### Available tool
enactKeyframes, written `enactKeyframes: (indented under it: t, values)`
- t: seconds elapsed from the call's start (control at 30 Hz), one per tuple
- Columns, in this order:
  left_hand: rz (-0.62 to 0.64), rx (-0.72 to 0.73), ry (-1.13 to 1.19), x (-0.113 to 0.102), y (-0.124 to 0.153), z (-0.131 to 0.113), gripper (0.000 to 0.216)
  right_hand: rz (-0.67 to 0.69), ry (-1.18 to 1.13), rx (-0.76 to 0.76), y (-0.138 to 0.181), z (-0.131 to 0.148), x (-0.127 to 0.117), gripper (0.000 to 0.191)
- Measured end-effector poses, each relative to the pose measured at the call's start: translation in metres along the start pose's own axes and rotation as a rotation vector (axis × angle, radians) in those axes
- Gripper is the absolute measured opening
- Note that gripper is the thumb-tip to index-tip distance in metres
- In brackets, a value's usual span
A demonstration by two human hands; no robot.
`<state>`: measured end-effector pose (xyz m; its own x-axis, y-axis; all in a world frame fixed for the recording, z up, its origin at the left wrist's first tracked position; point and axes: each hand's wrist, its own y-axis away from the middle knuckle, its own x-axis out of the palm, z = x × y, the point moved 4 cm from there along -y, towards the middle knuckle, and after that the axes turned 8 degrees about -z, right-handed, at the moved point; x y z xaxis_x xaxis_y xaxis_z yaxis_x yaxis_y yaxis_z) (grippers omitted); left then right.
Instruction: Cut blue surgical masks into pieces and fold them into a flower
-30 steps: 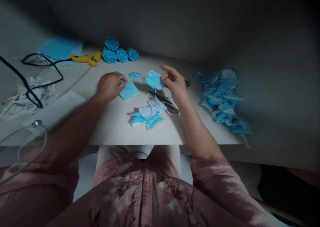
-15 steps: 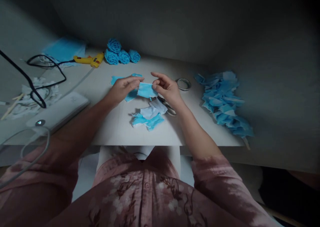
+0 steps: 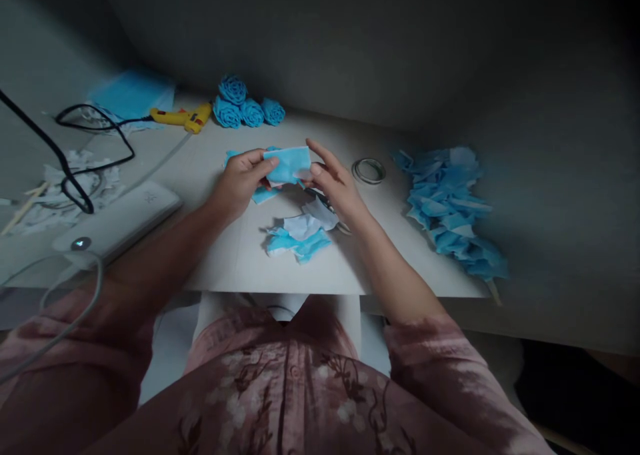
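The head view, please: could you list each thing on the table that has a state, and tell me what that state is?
blue fabric piece: lifted off the table, pinched between both hands
left hand: shut on the piece
right hand: shut on the piece
scissors: lying flat, mostly hidden
glue gun: lying on its side, cord attached
fabric roses: rolled up, clustered together
cut blue pieces: heaped loosely
tape ring: lying flat

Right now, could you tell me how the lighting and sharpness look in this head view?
Head view: dim overall, corners vignetted dark; the table centre is brightest, where both hands hold a blue fabric piece; edges bend from wide-angle distortion; the blue scrap pile looks soft.
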<state>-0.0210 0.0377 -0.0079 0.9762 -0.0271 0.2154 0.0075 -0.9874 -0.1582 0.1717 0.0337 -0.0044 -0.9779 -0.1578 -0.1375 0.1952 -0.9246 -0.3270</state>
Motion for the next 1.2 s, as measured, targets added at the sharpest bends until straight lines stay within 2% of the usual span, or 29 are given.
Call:
enactKeyframes:
  t: [0.13, 0.27, 0.43, 0.63, 0.9, 1.07, 1.2]
  values:
    - [0.041, -0.031, 0.032, 0.005, 0.002, 0.002, 0.027, 0.046, -0.014, -0.024, -0.001, -0.006, 0.004, 0.090]
    - [0.032, -0.039, 0.043, 0.005, 0.002, 0.002, 0.025, 0.061, 0.017, -0.073, -0.005, -0.015, 0.000, 0.096]
    - [-0.030, -0.022, 0.035, 0.003, 0.001, -0.001, 0.026, 0.034, 0.086, -0.107, -0.007, -0.017, -0.008, 0.080]
    - [-0.079, 0.018, 0.009, 0.001, 0.002, -0.004, 0.027, -0.078, 0.199, -0.132, -0.006, -0.006, -0.010, 0.070]
    - [-0.080, 0.040, -0.076, 0.001, 0.002, -0.005, 0.030, -0.160, 0.401, -0.304, 0.003, 0.013, -0.010, 0.061]
    - [-0.045, 0.050, -0.069, 0.002, 0.003, -0.004, 0.029, -0.167, 0.442, -0.295, 0.001, 0.009, -0.011, 0.063]
    - [-0.003, 0.016, -0.076, 0.004, 0.004, -0.003, 0.025, -0.172, 0.354, -0.258, -0.002, 0.005, -0.012, 0.064]
